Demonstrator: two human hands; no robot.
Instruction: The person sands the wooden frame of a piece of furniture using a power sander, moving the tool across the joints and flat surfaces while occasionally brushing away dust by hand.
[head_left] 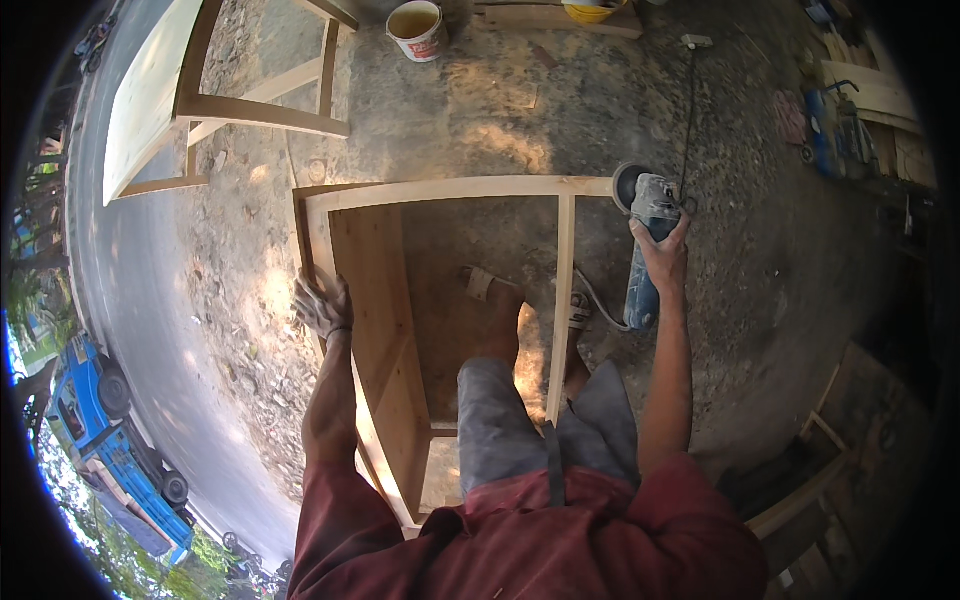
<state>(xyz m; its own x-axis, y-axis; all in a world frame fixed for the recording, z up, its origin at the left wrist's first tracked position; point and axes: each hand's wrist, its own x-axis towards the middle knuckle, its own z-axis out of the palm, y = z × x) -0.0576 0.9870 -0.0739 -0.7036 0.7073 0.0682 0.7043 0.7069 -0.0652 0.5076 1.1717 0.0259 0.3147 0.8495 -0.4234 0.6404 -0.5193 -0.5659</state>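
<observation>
My right hand (664, 250) is wrapped round a blue angle grinder (642, 290) with a dusty grey head. The grinder's round disc (628, 187) sits at the right end of the far rail of a wooden frame (460, 189); whether it touches the wood I cannot tell. My left hand (325, 306), dusty and with its fingers spread, lies on the frame's left edge. A wooden panel (385, 330) closes the frame's left side, and a thin upright rail (565, 300) runs toward me between my legs.
Another wooden frame (270, 118) with a pale panel stands at the far left. A white bucket (417, 32) is at the back. The grinder's cord (689, 110) trails over the dirt floor. Beyond the road (150, 300), a blue truck (110, 440) is parked. Timber (800, 490) lies at lower right.
</observation>
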